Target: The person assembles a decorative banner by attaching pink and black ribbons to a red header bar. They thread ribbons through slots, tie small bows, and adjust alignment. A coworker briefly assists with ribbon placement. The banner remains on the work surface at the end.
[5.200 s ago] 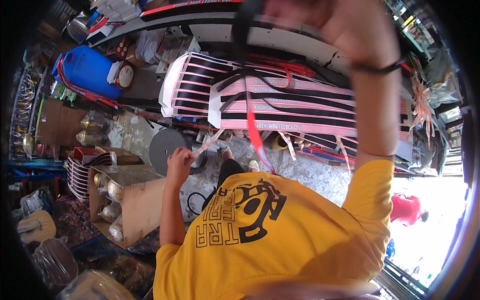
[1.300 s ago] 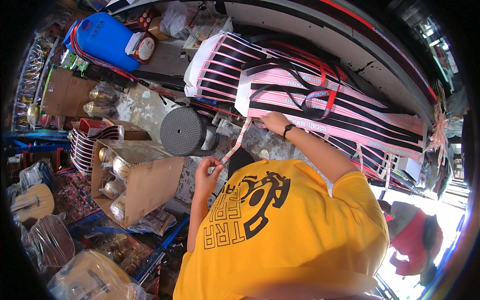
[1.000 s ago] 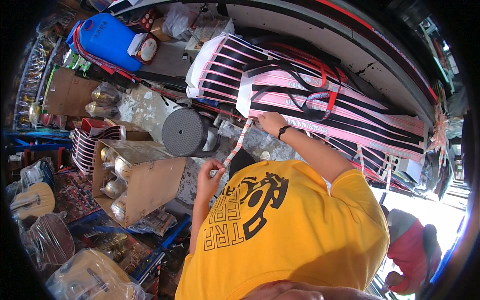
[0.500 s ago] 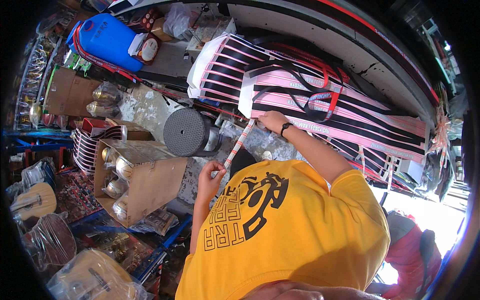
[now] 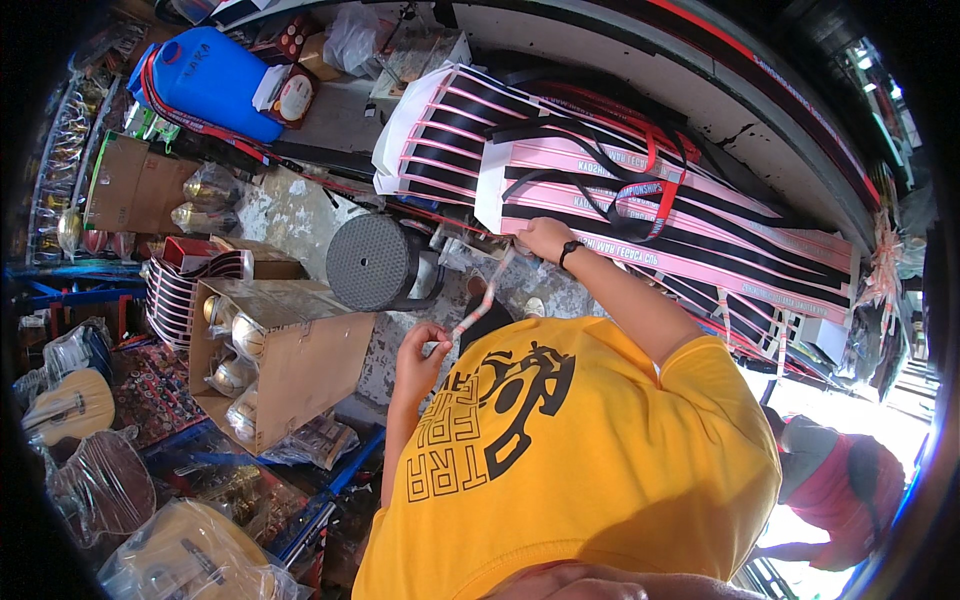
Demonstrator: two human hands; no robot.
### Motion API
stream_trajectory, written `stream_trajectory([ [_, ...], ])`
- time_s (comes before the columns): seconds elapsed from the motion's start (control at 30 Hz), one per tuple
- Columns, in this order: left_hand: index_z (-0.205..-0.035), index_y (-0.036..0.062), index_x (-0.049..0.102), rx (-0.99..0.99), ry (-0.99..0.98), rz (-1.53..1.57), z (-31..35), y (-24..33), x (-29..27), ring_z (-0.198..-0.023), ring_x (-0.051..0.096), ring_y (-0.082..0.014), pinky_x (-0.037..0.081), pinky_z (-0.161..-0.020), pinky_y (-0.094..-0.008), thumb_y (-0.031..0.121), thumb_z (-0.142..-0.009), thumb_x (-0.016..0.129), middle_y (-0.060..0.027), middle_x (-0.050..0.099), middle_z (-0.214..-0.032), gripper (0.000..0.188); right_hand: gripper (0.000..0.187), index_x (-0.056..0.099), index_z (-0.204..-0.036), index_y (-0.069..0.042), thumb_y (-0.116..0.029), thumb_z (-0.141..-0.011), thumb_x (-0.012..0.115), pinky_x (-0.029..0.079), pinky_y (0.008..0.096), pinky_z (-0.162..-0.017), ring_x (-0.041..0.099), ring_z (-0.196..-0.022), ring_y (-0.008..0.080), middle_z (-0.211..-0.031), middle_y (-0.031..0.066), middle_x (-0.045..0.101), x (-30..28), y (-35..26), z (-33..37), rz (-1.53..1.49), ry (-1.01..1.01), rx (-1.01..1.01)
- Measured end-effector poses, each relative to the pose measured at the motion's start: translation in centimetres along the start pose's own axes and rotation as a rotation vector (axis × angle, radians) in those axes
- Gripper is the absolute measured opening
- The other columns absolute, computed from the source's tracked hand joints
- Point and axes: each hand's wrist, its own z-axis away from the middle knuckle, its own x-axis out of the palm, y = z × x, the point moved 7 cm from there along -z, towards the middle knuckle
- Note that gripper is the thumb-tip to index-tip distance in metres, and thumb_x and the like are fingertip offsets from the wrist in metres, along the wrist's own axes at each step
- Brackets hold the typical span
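A narrow white strip with orange-red marks (image 5: 487,296) runs slackly between my two hands. My left hand (image 5: 421,346) pinches its lower end, in front of my yellow shirt. At its upper end my right hand (image 5: 546,241), with a black band on the wrist, has closed fingers. These fingers lie against the near corner of a row of pink-and-black printed ribbons (image 5: 620,247); their tips are partly hidden. Beside that corner, a white end piece (image 5: 491,188) shows on the ribbons. Black and red straps (image 5: 655,195) lie looped on top.
A round black stool (image 5: 372,262) stands left of the strip. Further left is an open cardboard box (image 5: 315,375) with wrapped round items. A blue jug (image 5: 205,82) sits at the back left, wrapped guitars (image 5: 190,555) at the lower left. Another person in red (image 5: 840,485) is at the lower right.
The strip has gone from straight and taut to slack and bent, its upper part shifting right. Both hands stay nearly in place. The person in red has shifted a little to the right.
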Motion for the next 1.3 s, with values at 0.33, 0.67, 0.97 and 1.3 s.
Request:
stream_trajectory([
  [0.33,-0.086,0.0001,0.058,0.186,0.003,-0.251,-1.8,3.8,1.5,-0.108,0.060,-0.0321,0.045,-0.091,-0.0381,0.001,-0.078,0.073,-0.0163,0.062,-0.113,0.017,0.050,0.068,-0.092,0.000,-0.046,-0.093,0.047,0.049,0.0483,-0.080,0.064,-0.089,0.0404,-0.090,0.0245,0.067,0.4,1.0,4.7,-0.127,0.005,-0.041],
  [0.67,-0.095,-0.0002,0.057,0.065,-0.712,-0.001,-9.5,2.2,25.2,-0.086,0.065,-0.0253,0.051,-0.076,-0.0363,0.028,-0.085,0.074,-0.0143,0.064,-0.093,0.034,0.048,0.068,-0.092,-0.005,-0.050,-0.094,0.048,0.049,0.0412,-0.074,0.065,-0.087,0.0344,-0.087,0.0172,0.068,0.5,16.3,22.3,-0.539,0.247,0.383],
  [0.97,-0.090,0.0026,0.062,-0.010,-0.668,-0.099,-11.0,-1.5,37.7,-0.074,0.066,-0.0247,0.049,-0.068,-0.0357,0.052,-0.090,0.059,-0.0108,0.067,-0.077,0.049,0.045,0.068,-0.093,-0.003,-0.044,-0.096,0.052,0.048,0.0346,-0.067,0.062,-0.070,0.0209,-0.079,0.0079,0.068,-4.0,20.8,24.2,-0.436,0.407,0.344],
  [1.3,-0.092,0.0014,0.065,-0.085,-0.751,0.035,-9.7,-2.8,33.7,-0.067,0.056,-0.0158,0.044,-0.063,-0.0318,0.039,-0.097,0.056,-0.0050,0.062,-0.073,0.039,0.043,0.067,-0.083,-0.001,-0.039,-0.092,0.051,0.052,0.0452,-0.076,0.066,-0.081,0.0341,-0.081,0.0189,0.067,-7.5,16.6,15.6,0.031,0.177,0.155],
])
